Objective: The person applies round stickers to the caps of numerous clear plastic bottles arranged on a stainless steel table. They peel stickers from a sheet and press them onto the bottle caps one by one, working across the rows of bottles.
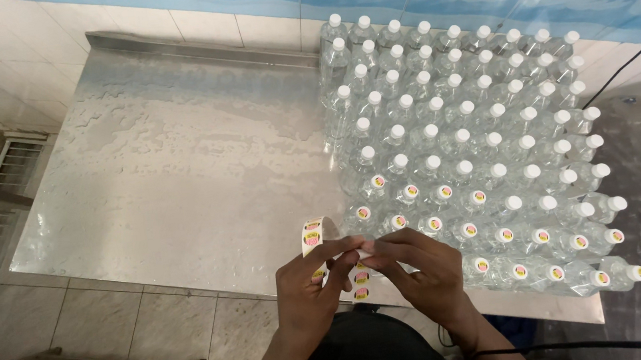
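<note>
1. Head view: left hand [308, 282] grips a sticker strip [313, 237] at the steel worktop's [174, 164] near edge.
2. Right hand [419, 265] pinches the strip's lower end.
3. Capped clear bottles [462, 156] stand packed just beside; the nearest caps bear stickers.

L hand [308, 286] + R hand [419, 269] pinch sticker strip [313, 235] | capped clear bottles [462, 156] on steel table [174, 164]

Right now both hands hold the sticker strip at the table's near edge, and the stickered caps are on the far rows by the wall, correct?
Not quite. Both the left hand and right hand do hold the sticker strip at the near edge of the steel table, but the stickered caps are on the near rows; the far rows by the wall have plain white caps. The head view shows it.
</note>
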